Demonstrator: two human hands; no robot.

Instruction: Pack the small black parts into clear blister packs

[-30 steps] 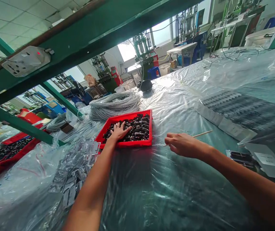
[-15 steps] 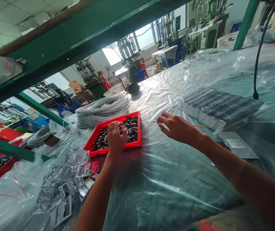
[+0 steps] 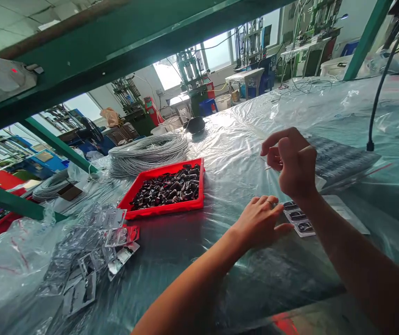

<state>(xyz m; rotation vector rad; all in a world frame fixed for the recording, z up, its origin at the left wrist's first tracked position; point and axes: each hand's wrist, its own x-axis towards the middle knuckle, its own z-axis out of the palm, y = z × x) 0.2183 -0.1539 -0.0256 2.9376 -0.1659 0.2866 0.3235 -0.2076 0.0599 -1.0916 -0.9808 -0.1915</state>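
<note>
My left hand (image 3: 260,221) is low over the plastic-covered table, fingers stretched out and thumb apart. Its fingertips are beside a flat card-like pack (image 3: 296,216) with dark windows holding small parts. I see nothing in its fingers. Raised just beyond it, my right hand (image 3: 295,163) has curled fingers closed round a thin stick-like tool (image 3: 268,168); only a short tip shows, and its kind is unclear. A red tray (image 3: 164,214) full of small black parts (image 3: 168,188) stands to the left of both hands.
Behind my right hand lies a stack of clear-wrapped grey packs (image 3: 346,158). A coil of grey cable (image 3: 147,156) sits behind the tray. Loose clear packets (image 3: 91,256) are heaped at left. A green beam (image 3: 116,60) crosses overhead; a black cable (image 3: 377,102) hangs at right.
My left hand has left the red tray and moved right to the pack with dark windows. My right hand has moved right and turned upward, still closed on the thin tool.
</note>
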